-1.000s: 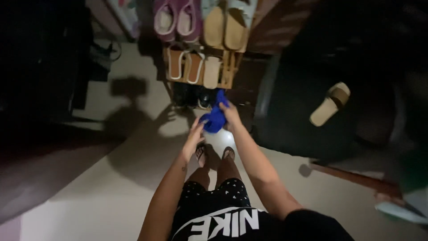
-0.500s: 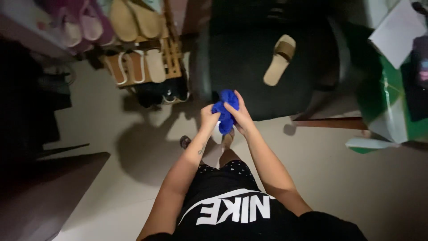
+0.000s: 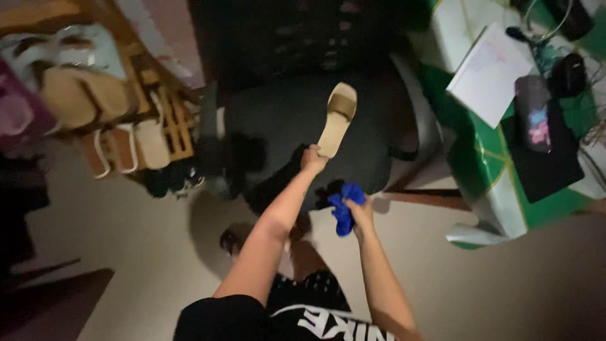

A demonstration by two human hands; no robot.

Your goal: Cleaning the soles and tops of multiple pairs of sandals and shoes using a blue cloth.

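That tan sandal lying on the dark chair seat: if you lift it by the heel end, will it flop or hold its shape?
The tan sandal will probably hold its shape: its sole looks flat and thick. It seems light, since the left hand takes its heel end alone while the right hand holds a blue cloth. Its flat sole makes rolling unlikely.

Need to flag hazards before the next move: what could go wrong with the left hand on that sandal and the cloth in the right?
1. The left hand grips only the heel end of the tan sandal lying on the dark chair seat; it could slip and drop.
2. The blue cloth is bunched loosely in the right hand and may fall.
3. Dim light and motion blur hide detail near the shoe rack.
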